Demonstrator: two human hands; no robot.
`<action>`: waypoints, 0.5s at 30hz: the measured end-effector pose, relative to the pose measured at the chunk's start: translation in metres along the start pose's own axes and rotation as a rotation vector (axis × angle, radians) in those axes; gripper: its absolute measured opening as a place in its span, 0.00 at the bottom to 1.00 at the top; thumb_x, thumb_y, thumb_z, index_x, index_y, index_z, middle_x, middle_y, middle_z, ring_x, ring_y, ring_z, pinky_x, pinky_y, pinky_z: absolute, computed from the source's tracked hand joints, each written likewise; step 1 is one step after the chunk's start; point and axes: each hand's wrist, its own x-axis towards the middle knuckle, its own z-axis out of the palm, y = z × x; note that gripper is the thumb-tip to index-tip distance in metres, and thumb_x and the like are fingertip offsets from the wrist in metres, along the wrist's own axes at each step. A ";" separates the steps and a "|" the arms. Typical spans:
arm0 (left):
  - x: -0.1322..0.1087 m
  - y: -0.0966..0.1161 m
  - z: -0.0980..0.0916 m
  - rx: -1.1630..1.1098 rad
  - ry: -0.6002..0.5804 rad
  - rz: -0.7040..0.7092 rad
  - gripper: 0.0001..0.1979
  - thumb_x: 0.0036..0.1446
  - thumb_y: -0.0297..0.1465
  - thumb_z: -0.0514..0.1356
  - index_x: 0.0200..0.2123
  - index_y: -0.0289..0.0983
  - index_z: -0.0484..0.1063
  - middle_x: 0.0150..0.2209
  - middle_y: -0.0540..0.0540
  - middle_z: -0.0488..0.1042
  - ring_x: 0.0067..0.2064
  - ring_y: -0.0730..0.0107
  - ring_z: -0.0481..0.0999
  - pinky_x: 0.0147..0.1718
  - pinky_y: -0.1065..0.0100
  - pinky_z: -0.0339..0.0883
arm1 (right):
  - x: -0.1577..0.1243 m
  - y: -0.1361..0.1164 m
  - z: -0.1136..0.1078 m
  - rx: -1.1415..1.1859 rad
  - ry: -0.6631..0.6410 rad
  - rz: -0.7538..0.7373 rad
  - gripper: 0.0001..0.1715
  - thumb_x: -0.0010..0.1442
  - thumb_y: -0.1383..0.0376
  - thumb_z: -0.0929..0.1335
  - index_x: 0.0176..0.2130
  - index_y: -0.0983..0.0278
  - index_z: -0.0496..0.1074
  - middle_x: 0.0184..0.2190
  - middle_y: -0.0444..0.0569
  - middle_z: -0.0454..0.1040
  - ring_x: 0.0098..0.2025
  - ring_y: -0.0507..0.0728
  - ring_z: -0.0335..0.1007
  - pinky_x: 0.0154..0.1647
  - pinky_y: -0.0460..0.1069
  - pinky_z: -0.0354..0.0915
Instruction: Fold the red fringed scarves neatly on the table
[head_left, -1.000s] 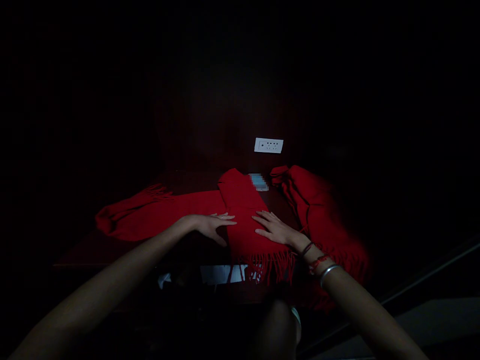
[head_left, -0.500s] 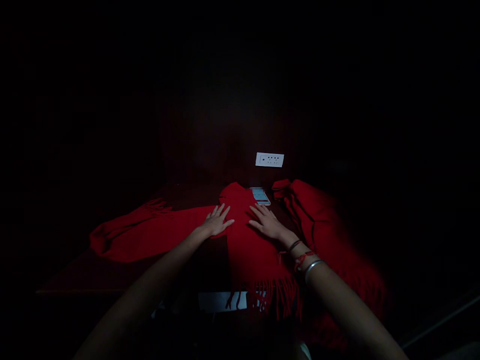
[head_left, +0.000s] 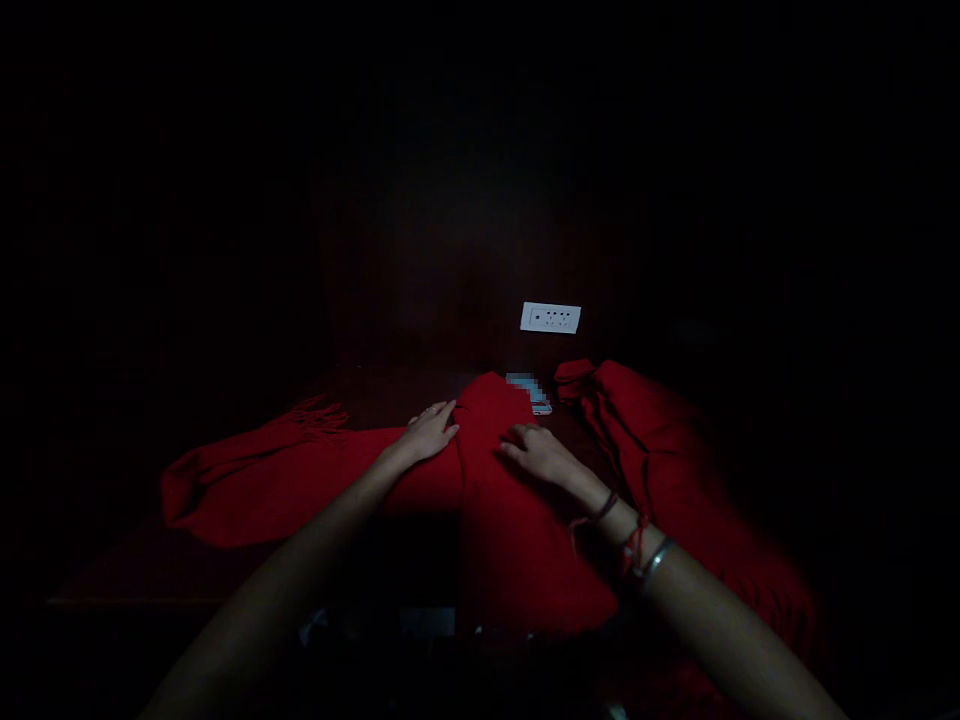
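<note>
A red fringed scarf (head_left: 499, 520) bends at a corner on the dark table, one length running left and the other toward me over the front edge. My left hand (head_left: 429, 432) rests on it just left of the corner, fingers stretched and thumb apart. On the near-running length lies my right hand (head_left: 541, 452), open with its fingers somewhat bent and holding nothing that shows. Behind the corner a phone (head_left: 538, 400) is partly covered by the cloth; its screen is lit and blurred.
More red fringed cloth (head_left: 660, 440) lies heaped on the right. A white socket plate (head_left: 550, 318) is on the dark wall behind. The table's front edge (head_left: 135, 601) shows faintly at left. Most of the surroundings are too dark to make out.
My spread fingers have drawn closer together on the left hand and bent on the right. The near fringe has dropped from sight, and the scarf's near length looks wider.
</note>
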 end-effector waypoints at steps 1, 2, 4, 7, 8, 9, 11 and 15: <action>0.004 -0.002 0.004 0.022 -0.006 -0.037 0.36 0.51 0.48 0.41 0.58 0.33 0.42 0.58 0.40 0.46 0.58 0.60 0.45 0.52 0.61 0.44 | 0.009 -0.004 0.000 0.009 0.064 0.074 0.29 0.55 0.51 0.55 0.51 0.64 0.58 0.49 0.57 0.60 0.49 0.60 0.57 0.46 0.51 0.55; 0.006 -0.003 0.009 0.038 -0.037 -0.070 0.38 0.49 0.51 0.43 0.57 0.33 0.43 0.58 0.40 0.46 0.58 0.58 0.44 0.52 0.59 0.43 | 0.017 -0.006 0.001 0.002 0.114 0.160 0.30 0.54 0.51 0.57 0.51 0.64 0.57 0.50 0.58 0.58 0.50 0.61 0.56 0.45 0.52 0.56; 0.007 -0.004 0.018 0.056 -0.101 -0.121 0.43 0.44 0.55 0.43 0.57 0.33 0.44 0.58 0.39 0.45 0.58 0.54 0.42 0.52 0.55 0.40 | 0.029 0.000 0.006 -0.030 0.184 0.341 0.33 0.51 0.50 0.60 0.51 0.65 0.56 0.51 0.60 0.55 0.51 0.65 0.54 0.43 0.55 0.57; 0.005 -0.003 0.026 0.074 -0.114 -0.157 0.48 0.39 0.59 0.42 0.58 0.33 0.42 0.59 0.40 0.44 0.58 0.52 0.40 0.52 0.53 0.38 | 0.036 0.030 0.014 0.040 0.161 0.497 0.34 0.48 0.53 0.63 0.50 0.67 0.56 0.48 0.63 0.59 0.48 0.64 0.58 0.40 0.54 0.59; 0.005 -0.003 0.027 0.076 -0.113 -0.161 0.49 0.39 0.60 0.41 0.58 0.33 0.41 0.59 0.40 0.44 0.58 0.52 0.40 0.53 0.54 0.38 | 0.038 0.042 0.016 0.109 0.133 0.489 0.34 0.47 0.55 0.65 0.50 0.68 0.56 0.46 0.61 0.62 0.46 0.61 0.61 0.39 0.52 0.60; 0.004 -0.002 0.027 0.080 -0.110 -0.169 0.50 0.38 0.60 0.41 0.58 0.33 0.41 0.59 0.40 0.43 0.58 0.52 0.40 0.53 0.54 0.38 | 0.039 0.054 0.017 0.182 0.118 0.465 0.33 0.46 0.57 0.66 0.49 0.68 0.56 0.44 0.59 0.64 0.44 0.59 0.63 0.38 0.50 0.60; 0.005 -0.002 0.027 0.089 -0.100 -0.188 0.51 0.37 0.61 0.41 0.58 0.34 0.40 0.59 0.40 0.43 0.59 0.52 0.39 0.53 0.53 0.37 | 0.042 0.070 0.019 0.311 0.149 0.399 0.32 0.43 0.62 0.68 0.48 0.66 0.58 0.42 0.54 0.67 0.41 0.56 0.65 0.36 0.46 0.61; 0.006 -0.002 0.028 0.097 -0.087 -0.211 0.52 0.37 0.61 0.40 0.58 0.33 0.36 0.59 0.40 0.42 0.59 0.54 0.39 0.53 0.54 0.37 | 0.045 0.075 0.020 0.436 0.272 0.372 0.30 0.43 0.66 0.67 0.47 0.64 0.58 0.42 0.50 0.68 0.39 0.54 0.66 0.34 0.44 0.61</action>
